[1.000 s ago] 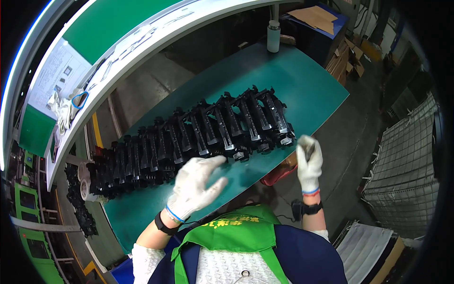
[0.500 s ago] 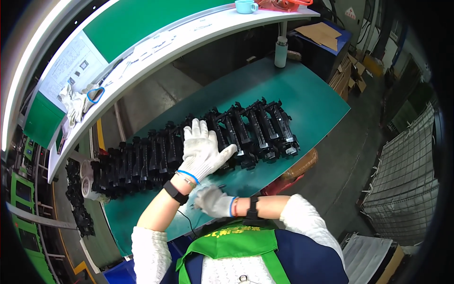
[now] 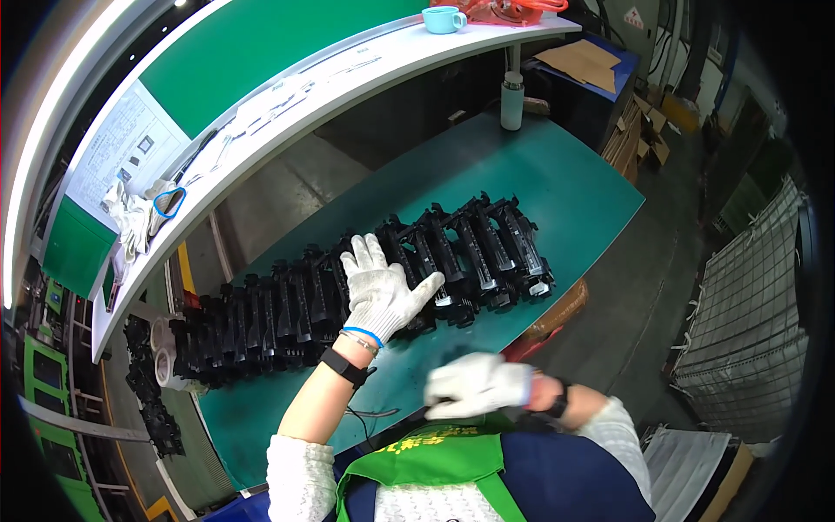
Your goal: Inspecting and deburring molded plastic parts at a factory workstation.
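A long row of black plastic parts (image 3: 484, 250), slim and alike, lies side by side across the green table. My left hand (image 3: 383, 296), in a white knit glove, rests palm down over the middle of this row, open with its thumb spread to the right. Beneath the palm, some parts are hidden. My right hand (image 3: 480, 386), gloved too, is close to my body above the table's near edge. Motion smears its fingers, so whether it holds anything does not show. A thin dark cable (image 3: 372, 412) lies on the table between my two forearms.
Beyond the green table (image 3: 565, 165) runs a white shelf (image 3: 348, 83) with papers, spare gloves (image 3: 135, 217) and a light blue cup (image 3: 444, 19). A bottle (image 3: 512, 101) stands at the table's far end. White rolls (image 3: 165, 352) and more black parts (image 3: 150, 391) are at left.
My right hand has moved to the right, away from the spot below my left wrist. My left hand stays spread on the row of black parts. The whole view has shifted slightly.
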A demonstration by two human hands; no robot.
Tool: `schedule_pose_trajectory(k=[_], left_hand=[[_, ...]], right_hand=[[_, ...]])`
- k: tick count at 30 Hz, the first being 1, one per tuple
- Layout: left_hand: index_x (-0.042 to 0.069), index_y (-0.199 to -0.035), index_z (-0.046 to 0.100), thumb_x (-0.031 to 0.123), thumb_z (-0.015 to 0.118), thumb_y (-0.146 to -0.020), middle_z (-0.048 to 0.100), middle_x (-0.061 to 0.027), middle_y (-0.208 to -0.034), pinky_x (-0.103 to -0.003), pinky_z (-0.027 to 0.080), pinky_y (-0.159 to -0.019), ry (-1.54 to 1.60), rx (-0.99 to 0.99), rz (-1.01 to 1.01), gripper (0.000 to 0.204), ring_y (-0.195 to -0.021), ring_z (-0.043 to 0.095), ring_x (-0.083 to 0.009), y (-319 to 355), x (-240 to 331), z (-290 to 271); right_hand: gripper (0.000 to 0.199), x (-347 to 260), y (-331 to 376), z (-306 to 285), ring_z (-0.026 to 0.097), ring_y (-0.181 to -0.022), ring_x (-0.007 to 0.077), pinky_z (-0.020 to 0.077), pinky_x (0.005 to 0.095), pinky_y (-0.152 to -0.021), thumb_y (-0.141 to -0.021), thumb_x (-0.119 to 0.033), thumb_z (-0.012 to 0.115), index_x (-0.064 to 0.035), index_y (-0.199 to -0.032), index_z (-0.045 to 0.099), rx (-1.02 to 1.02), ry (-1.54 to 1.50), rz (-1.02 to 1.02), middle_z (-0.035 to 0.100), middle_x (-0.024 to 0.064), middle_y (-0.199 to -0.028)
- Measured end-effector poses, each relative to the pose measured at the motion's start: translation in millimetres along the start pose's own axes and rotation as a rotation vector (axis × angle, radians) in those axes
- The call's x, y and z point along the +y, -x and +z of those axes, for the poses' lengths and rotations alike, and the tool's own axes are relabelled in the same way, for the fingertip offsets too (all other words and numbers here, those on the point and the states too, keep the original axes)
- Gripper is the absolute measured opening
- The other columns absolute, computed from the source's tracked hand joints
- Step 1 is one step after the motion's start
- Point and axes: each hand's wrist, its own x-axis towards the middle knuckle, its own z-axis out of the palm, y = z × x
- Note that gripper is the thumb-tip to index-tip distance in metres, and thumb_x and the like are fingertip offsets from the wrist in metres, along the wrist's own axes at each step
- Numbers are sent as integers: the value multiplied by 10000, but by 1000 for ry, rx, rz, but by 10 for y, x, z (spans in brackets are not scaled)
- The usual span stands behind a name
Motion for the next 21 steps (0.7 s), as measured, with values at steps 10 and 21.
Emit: schedule_pose_trajectory(k=[10, 21], left_hand=[[-102, -1232, 742, 832, 487, -913, 242, -387, -1686, -671, 99, -1273, 4, -48, -15, 1020, -1596, 147, -546, -21, 198, -138], [-82, -1249, 734, 806, 545, -902, 222, -362, -1705, -638, 217, -1259, 142, -69, -99, 972, -1595, 164, -539, 101, 90, -131]], right_hand=[[686, 1132, 698, -1547, 702, -1161, 319, 526, 411, -1051, -868, -545, 789, -98, -1379, 690, 744, 103, 1044, 719, 145, -1344], [768, 1489, 172, -1417, 697, -1165, 250, 497, 375, -1060, -834, -568, 822, -49, -1383, 679, 588, -288, 783, 753, 114, -1287]])
